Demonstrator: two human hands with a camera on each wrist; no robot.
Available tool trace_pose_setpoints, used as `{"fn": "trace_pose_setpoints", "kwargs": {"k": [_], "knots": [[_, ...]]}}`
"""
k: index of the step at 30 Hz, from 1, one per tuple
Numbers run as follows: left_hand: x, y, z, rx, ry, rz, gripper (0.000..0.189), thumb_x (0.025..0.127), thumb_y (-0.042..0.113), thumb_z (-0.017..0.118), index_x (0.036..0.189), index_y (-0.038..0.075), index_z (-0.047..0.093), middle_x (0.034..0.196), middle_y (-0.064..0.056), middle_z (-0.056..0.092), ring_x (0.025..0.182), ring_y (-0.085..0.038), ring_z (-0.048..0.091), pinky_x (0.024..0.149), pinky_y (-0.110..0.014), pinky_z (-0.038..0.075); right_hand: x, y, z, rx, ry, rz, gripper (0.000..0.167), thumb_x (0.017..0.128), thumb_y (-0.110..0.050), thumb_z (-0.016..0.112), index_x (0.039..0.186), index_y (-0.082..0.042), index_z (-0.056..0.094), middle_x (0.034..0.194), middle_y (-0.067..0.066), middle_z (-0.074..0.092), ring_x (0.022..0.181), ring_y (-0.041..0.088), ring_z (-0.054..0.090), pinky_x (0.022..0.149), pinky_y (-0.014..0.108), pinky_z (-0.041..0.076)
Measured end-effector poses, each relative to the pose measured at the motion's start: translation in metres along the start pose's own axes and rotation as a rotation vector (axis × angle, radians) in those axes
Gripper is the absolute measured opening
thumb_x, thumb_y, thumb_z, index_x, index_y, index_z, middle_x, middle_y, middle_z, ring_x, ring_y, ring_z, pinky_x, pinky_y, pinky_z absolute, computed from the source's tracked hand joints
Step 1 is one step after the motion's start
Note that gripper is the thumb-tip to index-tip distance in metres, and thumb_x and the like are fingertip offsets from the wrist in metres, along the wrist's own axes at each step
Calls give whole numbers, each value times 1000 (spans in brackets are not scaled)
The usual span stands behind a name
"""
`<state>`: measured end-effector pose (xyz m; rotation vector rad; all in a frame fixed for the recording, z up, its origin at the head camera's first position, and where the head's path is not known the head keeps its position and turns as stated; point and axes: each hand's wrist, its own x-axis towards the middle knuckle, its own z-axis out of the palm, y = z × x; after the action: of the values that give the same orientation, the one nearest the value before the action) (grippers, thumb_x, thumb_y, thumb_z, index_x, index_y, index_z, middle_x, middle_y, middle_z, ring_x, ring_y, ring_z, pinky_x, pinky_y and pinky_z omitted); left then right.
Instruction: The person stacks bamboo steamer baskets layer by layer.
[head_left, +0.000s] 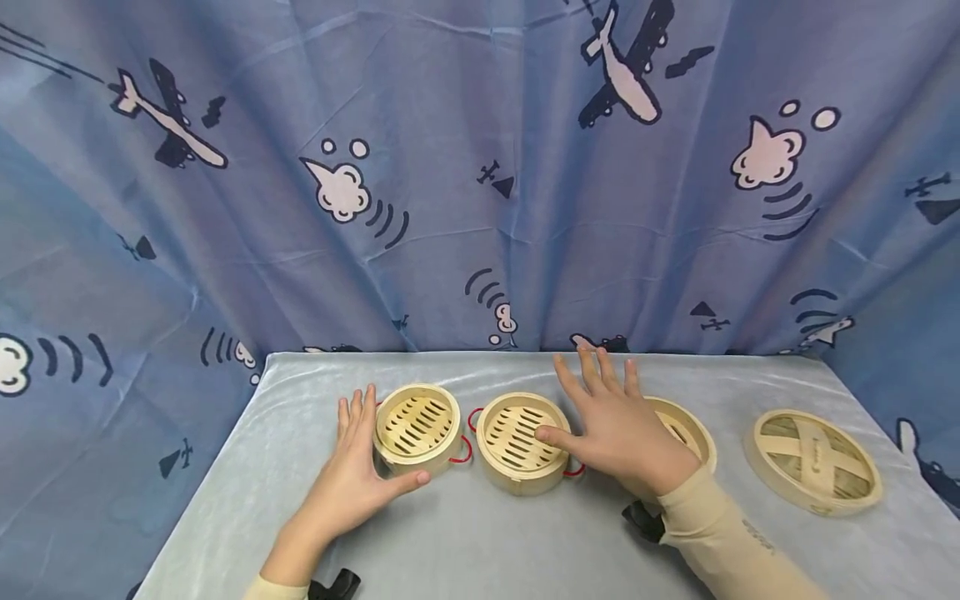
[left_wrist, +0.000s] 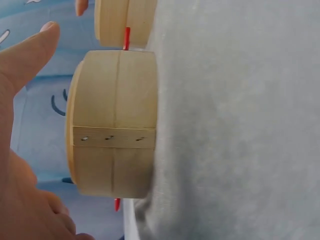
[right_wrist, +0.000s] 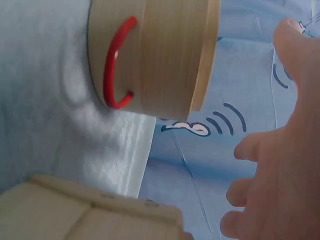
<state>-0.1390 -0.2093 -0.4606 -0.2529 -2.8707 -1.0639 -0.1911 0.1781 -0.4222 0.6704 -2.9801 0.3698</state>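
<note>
Three small round bamboo steamer baskets with slatted bottoms stand in a row. My left hand [head_left: 352, 483] is beside the left steamer basket [head_left: 427, 462], fingers extended and thumb spread toward its front; a gap shows between the thumb and the basket [left_wrist: 115, 90] in the left wrist view. Over the gap between the middle steamer basket [head_left: 517, 479] and the right steamer basket [head_left: 701, 433], my right hand [head_left: 618, 425] hovers with spread fingers. It partly hides the right basket. In the right wrist view this hand [right_wrist: 280, 160] is apart from the middle basket [right_wrist: 167, 55] and its red handle.
A woven bamboo lid [head_left: 817, 458] with crossed strips lies on the right of the table. A pale grey velvety cloth [head_left: 480, 550] covers the table. Behind its back edge hangs a blue curtain [head_left: 450, 167] printed with airplanes.
</note>
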Motion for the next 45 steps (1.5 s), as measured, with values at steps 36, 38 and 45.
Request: {"fn": "trace_pose_setpoints", "kwargs": {"k": [36,38,45], "knots": [[2,-25,14,-335,109,139,135,80,26,101,176,9,9,168,-26,42,151,-39,48,118,-9,31,-2,-19,19,70,-116,-155,133,77,-95,68,170,-6,36,171,33,31,153,50,41,122,70,39],[2,-25,13,-345,107,136,135,80,25,102,176,8,9,168,-26,42,150,-40,49,118,-9,31,-2,-19,19,71,-126,-152,134,75,-93,72,170,-5,36,172,33,30,153,51,41,122,69,39],[4,-24,14,-323,114,134,133,80,28,102,176,8,12,168,-24,43,150,-39,49,121,-21,36,-1,-19,19,149,-141,-115,136,74,-83,83,170,0,34,167,34,38,144,53,51,115,65,49]]}}
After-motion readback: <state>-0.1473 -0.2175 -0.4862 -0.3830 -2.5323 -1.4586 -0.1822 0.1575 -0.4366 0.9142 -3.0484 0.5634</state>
